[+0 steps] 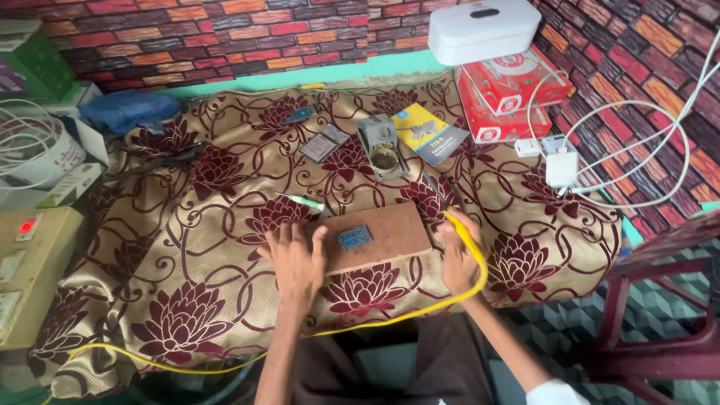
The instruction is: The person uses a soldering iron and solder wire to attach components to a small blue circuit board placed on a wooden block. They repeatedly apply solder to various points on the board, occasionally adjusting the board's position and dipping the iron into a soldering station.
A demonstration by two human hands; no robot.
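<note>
Circuit board (354, 238), small and blue, lay on top of a brown wooden block (379, 236) at the near edge of a table draped in a flowered cloth (187, 247). Left of the block, the person's left hand (296, 262) rested flat with fingers spread, its thumb against the block's edge, gripping nothing. A green-handled tool (300, 201) lay just behind the block, untouched. Farther behind stood a grey soldering stand (380, 146). Right of the block, the right hand (456, 259) was closed around a soldering iron (442, 204) with a yellow cable (472, 255), its tip held off the board. Judging by that, the soldering had yet to begin.
</note>
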